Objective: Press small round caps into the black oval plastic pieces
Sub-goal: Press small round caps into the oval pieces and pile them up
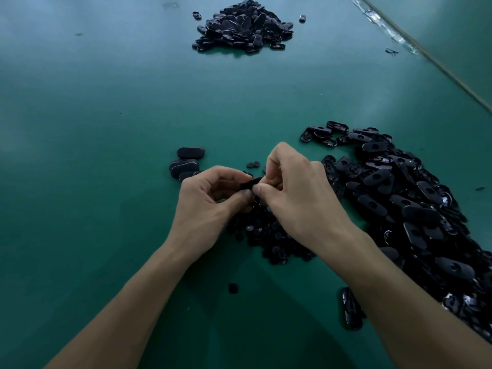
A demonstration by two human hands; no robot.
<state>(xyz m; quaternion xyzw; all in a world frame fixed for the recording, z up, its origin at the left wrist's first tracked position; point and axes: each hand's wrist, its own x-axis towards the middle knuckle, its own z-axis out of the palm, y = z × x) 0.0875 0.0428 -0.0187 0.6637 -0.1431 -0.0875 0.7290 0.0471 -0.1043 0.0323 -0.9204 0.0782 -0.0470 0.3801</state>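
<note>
My left hand (210, 206) and my right hand (295, 195) meet over the green table, both pinching one black oval piece (250, 183) between thumbs and fingers. Most of that piece is hidden by my fingertips, and I cannot tell whether a cap is on it. Under my hands lies a heap of small round caps (266, 235). A big pile of black oval pieces (399, 198) spreads to the right.
A few oval pieces (186, 163) lie stacked left of my hands. Another heap of oval pieces (243, 26) sits far back on the green table (106, 129). A single cap (233, 288) and one oval piece (351, 308) lie near my forearms. The table edge runs along the upper right.
</note>
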